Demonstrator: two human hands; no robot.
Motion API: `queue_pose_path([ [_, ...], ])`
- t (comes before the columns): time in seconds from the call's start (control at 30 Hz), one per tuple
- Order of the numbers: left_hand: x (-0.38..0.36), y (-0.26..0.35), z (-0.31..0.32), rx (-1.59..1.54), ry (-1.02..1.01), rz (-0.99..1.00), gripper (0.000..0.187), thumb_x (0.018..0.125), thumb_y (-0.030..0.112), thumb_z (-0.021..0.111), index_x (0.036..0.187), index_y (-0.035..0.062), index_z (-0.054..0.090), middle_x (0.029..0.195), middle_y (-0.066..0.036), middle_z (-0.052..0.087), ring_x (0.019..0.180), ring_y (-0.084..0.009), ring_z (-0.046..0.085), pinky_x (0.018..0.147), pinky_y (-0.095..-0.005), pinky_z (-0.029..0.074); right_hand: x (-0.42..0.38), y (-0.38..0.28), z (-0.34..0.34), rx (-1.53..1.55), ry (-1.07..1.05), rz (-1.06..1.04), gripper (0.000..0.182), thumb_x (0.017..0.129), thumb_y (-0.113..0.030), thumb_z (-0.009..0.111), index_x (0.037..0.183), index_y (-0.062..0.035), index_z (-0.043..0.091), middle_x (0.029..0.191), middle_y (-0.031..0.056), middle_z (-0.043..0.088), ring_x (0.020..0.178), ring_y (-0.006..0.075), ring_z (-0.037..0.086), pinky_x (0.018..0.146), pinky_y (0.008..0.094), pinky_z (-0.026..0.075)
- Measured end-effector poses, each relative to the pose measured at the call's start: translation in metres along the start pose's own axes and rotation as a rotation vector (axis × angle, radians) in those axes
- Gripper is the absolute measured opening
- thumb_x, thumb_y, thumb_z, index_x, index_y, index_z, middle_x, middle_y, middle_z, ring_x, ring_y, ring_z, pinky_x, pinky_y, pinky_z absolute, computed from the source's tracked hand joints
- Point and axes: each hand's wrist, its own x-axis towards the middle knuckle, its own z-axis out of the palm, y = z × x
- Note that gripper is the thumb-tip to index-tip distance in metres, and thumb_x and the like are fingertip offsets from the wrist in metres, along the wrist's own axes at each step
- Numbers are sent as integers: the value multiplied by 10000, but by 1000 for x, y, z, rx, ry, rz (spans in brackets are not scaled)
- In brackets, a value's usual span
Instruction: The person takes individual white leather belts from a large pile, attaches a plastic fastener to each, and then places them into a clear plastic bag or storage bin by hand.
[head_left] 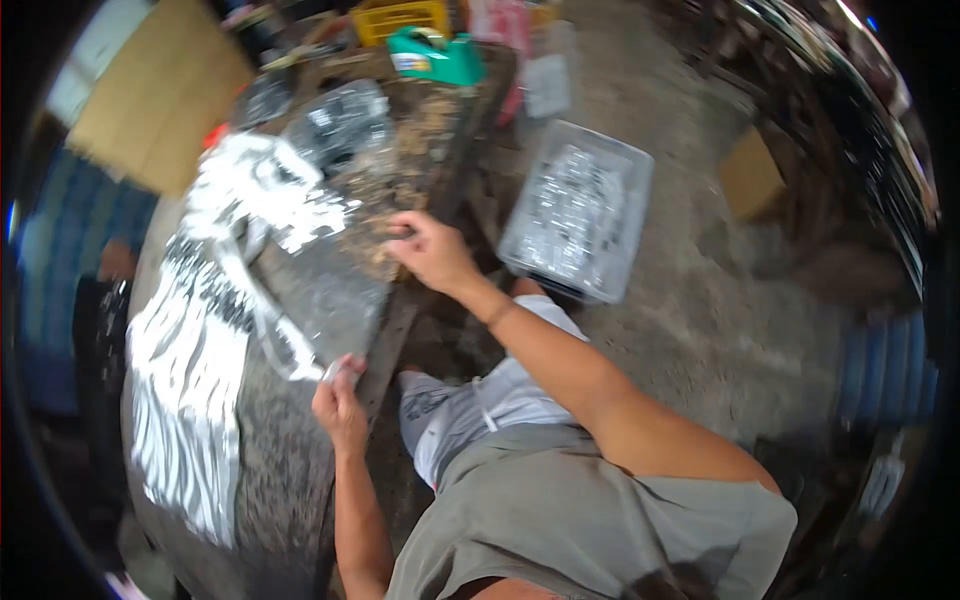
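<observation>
My left hand is closed at the table's front edge, pinching the near end of a clear, shiny plastic strip. The strip runs back over the table toward a pile of glossy plastic. My right hand is raised by the table edge, its thumb and fingers pinched around a small dark thing too small to name. Brown scraps lie on the wood near it. Overlapping shiny plastic sleeves cover the table's left side.
A clear plastic bin of shiny packets stands right of the table. Toward the back are a green tape dispenser, a yellow basket and dark items in clear plastic. Cardboard stands at the left; a cardboard box sits rightward.
</observation>
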Motion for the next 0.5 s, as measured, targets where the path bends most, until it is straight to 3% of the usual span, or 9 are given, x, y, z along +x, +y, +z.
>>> queue_pose_path([
  [0.07, 16, 23, 6, -150, -26, -8, 259, 974, 142, 482, 1058, -45, 640, 919, -104, 690, 860, -135, 626, 789, -267, 468, -17, -14, -5, 4, -11, -1, 247, 838, -164, 672, 1046, -40, 622, 884, 45, 676, 758, 89, 621, 694, 253, 504],
  [0.1, 22, 28, 10, -203, -39, -11, 255, 980, 136, 471, 1066, -40, 634, 923, -103, 689, 867, -137, 629, 804, -262, 462, -23, -22, -5, 32, -47, 98, 208, 859, -142, 654, 1028, -24, 627, 854, 23, 661, 743, 55, 578, 673, 233, 486],
  [0.17, 32, 40, 24, -359, -48, -11, 288, 994, 163, 446, 1176, -36, 545, 927, -121, 669, 864, -185, 637, 837, -324, 489, -36, -40, -8, 104, -103, 126, 210, 864, -158, 666, 1021, -22, 633, 838, 9, 631, 734, 58, 543, 663, 228, 468],
  [0.23, 38, 57, 33, -571, -67, 12, 315, 996, 172, 452, 1261, 2, 475, 927, -120, 660, 872, -191, 640, 832, -329, 498, -47, -53, -9, 137, -183, 90, 216, 862, -166, 674, 1023, -27, 635, 835, 7, 622, 738, 59, 535, 663, 226, 463],
  [0.4, 49, 61, 28, -834, -9, -85, 310, 990, 194, 477, 1238, 7, 483, 964, -123, 647, 905, -218, 642, 850, -357, 510, -58, -52, 6, -13, -331, -37, 320, 835, -223, 715, 1070, -25, 626, 940, 63, 630, 750, 104, 573, 661, 232, 466],
  [0.43, 50, 63, 25, -890, -10, -98, 313, 985, 197, 488, 1236, 9, 484, 985, -125, 643, 928, -221, 637, 867, -367, 511, -61, -59, 11, -19, -396, 81, 380, 823, -241, 724, 1114, -24, 613, 1013, 96, 624, 804, 147, 589, 701, 265, 475],
  [0.5, 53, 60, 17, -953, -29, -100, 318, 977, 189, 504, 1239, 10, 483, 1056, -139, 627, 1004, -240, 619, 914, -394, 504, -63, -54, 25, -52, -448, 26, 407, 814, -248, 731, 1127, -19, 606, 1026, 106, 623, 833, 164, 588, 727, 282, 475],
])
